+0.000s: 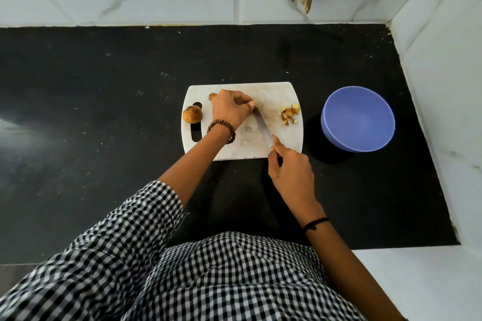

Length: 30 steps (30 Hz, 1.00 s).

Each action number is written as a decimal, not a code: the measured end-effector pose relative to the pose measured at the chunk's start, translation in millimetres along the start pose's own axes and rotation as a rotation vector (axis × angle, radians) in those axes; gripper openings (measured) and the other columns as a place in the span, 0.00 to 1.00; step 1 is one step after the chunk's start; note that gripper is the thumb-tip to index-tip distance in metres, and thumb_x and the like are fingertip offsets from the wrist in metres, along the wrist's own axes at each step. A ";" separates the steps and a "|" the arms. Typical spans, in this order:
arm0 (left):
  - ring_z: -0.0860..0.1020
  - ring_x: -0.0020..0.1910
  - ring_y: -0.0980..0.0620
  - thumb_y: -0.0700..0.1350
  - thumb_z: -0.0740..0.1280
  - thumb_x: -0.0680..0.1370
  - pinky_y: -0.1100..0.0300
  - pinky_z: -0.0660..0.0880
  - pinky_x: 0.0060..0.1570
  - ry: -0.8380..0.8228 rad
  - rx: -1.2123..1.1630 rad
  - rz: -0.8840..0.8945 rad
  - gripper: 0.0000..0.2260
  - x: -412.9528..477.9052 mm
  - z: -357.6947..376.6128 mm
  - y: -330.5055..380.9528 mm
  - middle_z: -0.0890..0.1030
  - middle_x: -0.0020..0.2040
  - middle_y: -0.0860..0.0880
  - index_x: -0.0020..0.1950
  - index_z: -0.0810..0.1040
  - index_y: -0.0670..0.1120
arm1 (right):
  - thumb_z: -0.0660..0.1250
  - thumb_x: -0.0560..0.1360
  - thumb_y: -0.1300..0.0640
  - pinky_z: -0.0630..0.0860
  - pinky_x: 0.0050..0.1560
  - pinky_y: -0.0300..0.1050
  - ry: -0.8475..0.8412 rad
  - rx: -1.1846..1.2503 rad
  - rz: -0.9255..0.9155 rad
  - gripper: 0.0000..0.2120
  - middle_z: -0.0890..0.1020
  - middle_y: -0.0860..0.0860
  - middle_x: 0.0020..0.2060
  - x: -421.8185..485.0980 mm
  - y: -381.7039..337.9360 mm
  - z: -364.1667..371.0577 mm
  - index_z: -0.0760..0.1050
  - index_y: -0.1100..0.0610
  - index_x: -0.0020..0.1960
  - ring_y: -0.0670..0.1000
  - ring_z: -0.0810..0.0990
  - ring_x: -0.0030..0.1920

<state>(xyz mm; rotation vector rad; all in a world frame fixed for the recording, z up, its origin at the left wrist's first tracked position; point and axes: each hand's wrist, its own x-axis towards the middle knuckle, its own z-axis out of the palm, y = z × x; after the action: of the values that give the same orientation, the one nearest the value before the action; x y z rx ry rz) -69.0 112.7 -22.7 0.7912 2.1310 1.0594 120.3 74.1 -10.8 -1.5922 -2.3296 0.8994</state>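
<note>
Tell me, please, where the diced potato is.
Head view: the diced potato pile lies at the white cutting board's right edge, beside the round blue bowl.

bright even light, sharp, wide-angle edge bending

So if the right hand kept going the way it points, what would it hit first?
Most likely the left hand: the right hand points along the knife, whose tip ends at those curled fingers.

The person wears a black-and-white checked shirt, its left sleeve ending near the elbow. A brown beaded bracelet circles the wrist of the left hand. A thin black thread is tied at the wrist of the right hand.
</note>
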 end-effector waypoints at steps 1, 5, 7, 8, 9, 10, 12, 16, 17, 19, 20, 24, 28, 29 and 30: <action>0.82 0.45 0.56 0.42 0.74 0.72 0.61 0.80 0.49 -0.003 -0.011 0.002 0.06 0.3 -0.4 -1.0 0.84 0.43 0.49 0.49 0.85 0.45 | 0.58 0.83 0.51 0.68 0.36 0.44 -0.004 -0.015 0.000 0.20 0.75 0.50 0.35 -2.2 0.7 -2.6 0.70 0.52 0.74 0.48 0.73 0.34; 0.81 0.47 0.56 0.40 0.72 0.75 0.64 0.78 0.51 -0.029 0.005 0.051 0.06 -3.4 -3.3 -1.5 0.84 0.46 0.48 0.51 0.84 0.43 | 0.59 0.83 0.51 0.69 0.36 0.44 0.032 0.052 -0.007 0.19 0.73 0.45 0.32 -8.9 5.2 -7.3 0.72 0.52 0.73 0.46 0.74 0.33; 0.80 0.46 0.56 0.38 0.70 0.75 0.66 0.76 0.50 -0.004 0.044 0.087 0.06 -7.7 -5.0 -1.8 0.84 0.47 0.47 0.51 0.84 0.42 | 0.60 0.83 0.51 0.71 0.36 0.44 0.073 0.114 0.001 0.19 0.74 0.43 0.32 -12.2 6.2 -5.7 0.73 0.52 0.72 0.45 0.75 0.33; 0.79 0.46 0.56 0.38 0.69 0.76 0.67 0.75 0.49 0.016 0.066 0.102 0.07 -10.0 -5.7 -2.6 0.84 0.48 0.47 0.52 0.84 0.41 | 0.60 0.83 0.51 0.73 0.37 0.43 0.088 0.135 0.001 0.19 0.75 0.44 0.33 -13.8 6.5 -4.4 0.73 0.52 0.72 0.44 0.76 0.34; 0.78 0.45 0.56 0.37 0.69 0.76 0.69 0.74 0.48 0.032 0.087 0.114 0.07 -11.8 -6.8 -3.8 0.84 0.47 0.48 0.52 0.84 0.41 | 0.60 0.83 0.51 0.75 0.39 0.43 0.102 0.156 0.000 0.19 0.77 0.44 0.35 -15.0 6.8 -3.1 0.73 0.52 0.72 0.44 0.77 0.34; 0.77 0.45 0.57 0.37 0.68 0.77 0.72 0.72 0.47 0.042 0.108 0.124 0.07 -13.7 -8.7 -5.4 0.83 0.47 0.49 0.53 0.84 0.41 | 0.61 0.83 0.52 0.76 0.40 0.42 0.111 0.182 0.002 0.19 0.78 0.44 0.37 -15.1 7.1 -1.9 0.73 0.52 0.72 0.44 0.77 0.35; 0.77 0.46 0.58 0.37 0.67 0.77 0.75 0.69 0.47 0.045 0.138 0.136 0.08 -15.8 -12.2 -8.9 0.80 0.46 0.51 0.55 0.83 0.41 | 0.61 0.83 0.52 0.76 0.40 0.39 0.120 0.229 0.016 0.19 0.79 0.43 0.37 -13.0 7.5 -0.8 0.72 0.51 0.73 0.44 0.78 0.35; 0.78 0.54 0.52 0.36 0.63 0.79 0.63 0.75 0.57 0.029 0.116 0.120 0.11 -15.5 -14.2 -16.7 0.80 0.55 0.46 0.59 0.80 0.41 | 0.60 0.83 0.49 0.74 0.37 0.38 0.122 0.227 -0.018 0.19 0.77 0.43 0.34 -3.5 1.8 -1.0 0.72 0.50 0.72 0.44 0.77 0.33; 0.78 0.55 0.51 0.35 0.63 0.79 0.62 0.75 0.58 0.037 0.123 0.122 0.11 -15.3 -14.3 -18.6 0.80 0.56 0.46 0.59 0.80 0.41 | 0.60 0.83 0.49 0.76 0.39 0.40 0.113 0.221 -0.035 0.19 0.79 0.45 0.37 -0.3 -1.5 -0.6 0.72 0.52 0.72 0.45 0.78 0.36; 0.79 0.55 0.50 0.35 0.62 0.79 0.62 0.75 0.57 0.062 0.132 0.137 0.12 -14.9 -14.4 -21.7 0.80 0.56 0.45 0.59 0.80 0.41 | 0.60 0.83 0.49 0.78 0.42 0.45 0.094 0.189 -0.069 0.18 0.82 0.49 0.42 5.8 -8.9 3.5 0.73 0.54 0.70 0.48 0.80 0.41; 0.79 0.54 0.50 0.35 0.61 0.79 0.60 0.76 0.57 0.078 0.131 0.143 0.12 -15.0 -14.7 -22.3 0.80 0.56 0.45 0.58 0.80 0.40 | 0.61 0.82 0.50 0.78 0.40 0.48 0.085 0.163 -0.089 0.16 0.81 0.49 0.42 8.3 -12.8 6.7 0.73 0.54 0.68 0.49 0.80 0.40; 0.79 0.53 0.50 0.35 0.61 0.78 0.58 0.77 0.56 0.119 0.122 0.128 0.12 -16.1 -15.5 -24.4 0.80 0.54 0.44 0.60 0.78 0.40 | 0.61 0.82 0.51 0.75 0.35 0.49 0.040 0.048 -0.138 0.11 0.79 0.50 0.37 13.7 -27.2 17.8 0.74 0.56 0.59 0.53 0.79 0.38; 0.80 0.50 0.51 0.34 0.61 0.78 0.59 0.78 0.53 0.114 0.111 0.128 0.13 -18.2 -15.5 -27.9 0.81 0.52 0.44 0.60 0.76 0.40 | 0.61 0.82 0.51 0.76 0.35 0.49 0.036 -0.016 -0.175 0.10 0.81 0.52 0.39 15.2 -27.4 19.8 0.75 0.57 0.56 0.54 0.79 0.38; 0.80 0.50 0.51 0.34 0.61 0.78 0.59 0.78 0.53 0.115 0.107 0.132 0.13 -18.0 -15.1 -28.9 0.81 0.52 0.45 0.60 0.76 0.40 | 0.61 0.81 0.52 0.75 0.34 0.49 0.040 -0.026 -0.179 0.10 0.80 0.52 0.37 15.2 -25.4 19.4 0.75 0.57 0.56 0.54 0.79 0.37; 0.80 0.50 0.52 0.35 0.61 0.78 0.59 0.78 0.53 0.118 0.103 0.136 0.12 -17.4 -14.7 -29.7 0.81 0.52 0.45 0.60 0.76 0.40 | 0.61 0.81 0.52 0.73 0.32 0.48 0.050 -0.033 -0.174 0.09 0.79 0.51 0.36 15.1 -23.1 18.9 0.75 0.57 0.55 0.55 0.79 0.36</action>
<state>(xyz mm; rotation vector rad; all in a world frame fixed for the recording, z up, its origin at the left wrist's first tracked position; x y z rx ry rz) -76.0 78.4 -35.7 0.9556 2.2729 1.0967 87.2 74.8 -15.6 -1.3808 -2.4142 0.7780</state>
